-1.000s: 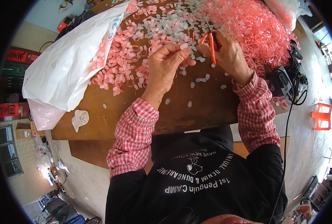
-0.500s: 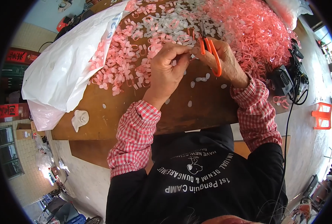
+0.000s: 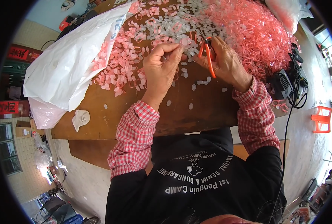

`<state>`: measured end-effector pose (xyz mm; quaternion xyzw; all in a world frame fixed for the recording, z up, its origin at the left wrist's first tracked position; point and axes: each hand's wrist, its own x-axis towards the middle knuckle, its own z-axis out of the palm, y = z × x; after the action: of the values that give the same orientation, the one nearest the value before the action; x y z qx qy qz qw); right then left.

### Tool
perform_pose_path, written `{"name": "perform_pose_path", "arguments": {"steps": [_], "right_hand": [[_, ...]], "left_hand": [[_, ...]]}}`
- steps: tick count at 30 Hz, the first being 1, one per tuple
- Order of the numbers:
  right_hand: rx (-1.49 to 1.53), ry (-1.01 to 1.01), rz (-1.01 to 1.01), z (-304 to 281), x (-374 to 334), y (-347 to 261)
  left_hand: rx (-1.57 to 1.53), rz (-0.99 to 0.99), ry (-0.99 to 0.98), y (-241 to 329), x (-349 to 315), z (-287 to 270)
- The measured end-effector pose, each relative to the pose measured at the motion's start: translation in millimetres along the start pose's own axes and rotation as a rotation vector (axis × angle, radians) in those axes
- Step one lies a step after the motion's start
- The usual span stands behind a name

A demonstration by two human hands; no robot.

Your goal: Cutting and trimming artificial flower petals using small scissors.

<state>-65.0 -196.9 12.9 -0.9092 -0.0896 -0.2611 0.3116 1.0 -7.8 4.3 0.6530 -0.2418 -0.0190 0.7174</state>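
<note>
My left hand point(image 3: 162, 65) pinches a small pink plastic piece point(image 3: 184, 42) between thumb and forefinger; part of it is hidden. In my right hand point(image 3: 226, 61) is a pair of orange-handled nippers point(image 3: 210, 61), their dark jaws pointing away from me toward the far side. A narrow gap separates my two hands. Just beyond them lie translucent whitish ovals point(image 3: 169, 24) and pink looped plastic pieces point(image 3: 121, 65), spread over the brown table point(image 3: 136, 115). Several loose ovals point(image 3: 201, 82) rest between and below my hands.
A big white plastic bag point(image 3: 57, 74) with pink pieces at its mouth lies on the left. At the right rise a large pink heap point(image 3: 244, 30) and a dark device with cables point(image 3: 285, 82). A crumpled whitish item point(image 3: 80, 118) sits near the front left edge.
My hands have drawn apart: the left has shifted slightly left, the right slightly right with the nippers. The pink piece now shows at the left fingertips.
</note>
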Motion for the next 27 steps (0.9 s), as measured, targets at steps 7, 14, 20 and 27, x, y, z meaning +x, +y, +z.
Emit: {"name": "perform_pose_path", "arguments": {"steps": [7,14,20,27], "right_hand": [[-0.198,-0.111,0.005,17.9,-8.2,-8.8],[-0.258,-0.071,0.001,21.6,-10.4,-13.9],[-0.375,-0.045,0.019,27.8,-11.8,-17.3],[-0.417,-0.061,0.009,31.6,-13.1,-10.2]], "left_hand": [[0.278,0.395,0.099,-3.7,2.5,2.0],[0.312,0.347,0.038,-3.7,-2.8,13.5],[0.449,0.385,0.054,-9.7,0.7,13.2],[0.553,0.412,0.059,-6.2,2.3,11.4]]}}
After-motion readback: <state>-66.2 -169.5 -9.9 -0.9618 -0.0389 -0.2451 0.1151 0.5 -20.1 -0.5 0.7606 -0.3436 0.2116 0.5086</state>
